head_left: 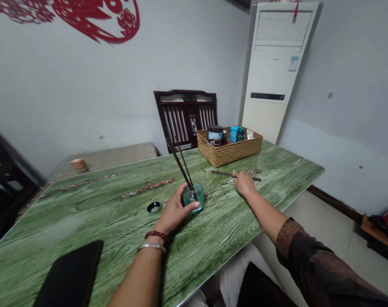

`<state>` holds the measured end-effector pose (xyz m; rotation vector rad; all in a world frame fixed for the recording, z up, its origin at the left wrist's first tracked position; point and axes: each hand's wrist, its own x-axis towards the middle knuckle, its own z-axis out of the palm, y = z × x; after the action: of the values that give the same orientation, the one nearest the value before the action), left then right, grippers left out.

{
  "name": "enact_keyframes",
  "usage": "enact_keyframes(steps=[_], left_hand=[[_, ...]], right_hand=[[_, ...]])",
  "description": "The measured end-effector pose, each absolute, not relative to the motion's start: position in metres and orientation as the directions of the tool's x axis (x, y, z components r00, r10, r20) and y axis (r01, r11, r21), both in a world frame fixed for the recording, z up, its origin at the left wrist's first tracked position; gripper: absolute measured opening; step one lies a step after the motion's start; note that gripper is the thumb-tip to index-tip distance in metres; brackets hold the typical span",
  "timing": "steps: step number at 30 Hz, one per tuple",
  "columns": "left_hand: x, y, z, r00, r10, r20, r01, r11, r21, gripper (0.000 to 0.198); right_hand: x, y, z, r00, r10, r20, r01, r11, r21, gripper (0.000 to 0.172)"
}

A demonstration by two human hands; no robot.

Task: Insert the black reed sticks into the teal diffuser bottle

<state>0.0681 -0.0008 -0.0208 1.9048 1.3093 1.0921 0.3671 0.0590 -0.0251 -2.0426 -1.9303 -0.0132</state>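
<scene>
My left hand (177, 208) is wrapped round a teal glass diffuser bottle (194, 198) that stands on the green table. A few dark reed sticks (182, 167) lean up and to the left out of its neck. To the right, my right hand (244, 183) is closed on a small bunch of dark sticks (224, 173), which lies at or just above the tabletop; its fingertips are partly hidden. A black ring-shaped cap (154, 207) rests on the table left of the bottle.
Behind my right hand stands a wicker basket (235, 152) holding jars and bottles. A black flat object (69, 275) lies at the near left of the green table (123, 226). A dark wooden chair (187, 111) is beyond the far edge.
</scene>
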Motion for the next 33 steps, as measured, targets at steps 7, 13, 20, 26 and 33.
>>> enact_keyframes(steps=[7,13,20,26,33], left_hand=[[0.067,-0.001,-0.021,0.172,0.939,0.299,0.492,-0.345,0.799,0.083],[0.067,-0.001,-0.022,0.167,0.935,0.313,0.470,-0.355,0.808,0.080],[0.066,0.000,-0.023,0.197,0.933,0.301,0.501,-0.360,0.787,0.081],[0.067,-0.002,-0.021,0.189,0.933,0.308,0.500,-0.361,0.787,0.079],[0.068,-0.004,-0.017,0.185,0.936,0.300,0.473,-0.352,0.808,0.080]], right_hand=[[0.365,0.055,-0.024,0.059,0.974,0.217,0.986,-0.023,-0.164,0.036],[0.363,0.050,-0.018,0.085,0.970,0.226,0.983,-0.045,-0.177,0.035],[0.362,0.048,-0.017,0.094,0.964,0.249,0.981,-0.046,-0.189,0.032],[0.362,0.049,-0.018,0.069,0.974,0.216,0.987,-0.035,-0.158,0.029],[0.359,0.048,-0.018,0.053,0.961,0.272,0.990,-0.016,-0.137,0.034]])
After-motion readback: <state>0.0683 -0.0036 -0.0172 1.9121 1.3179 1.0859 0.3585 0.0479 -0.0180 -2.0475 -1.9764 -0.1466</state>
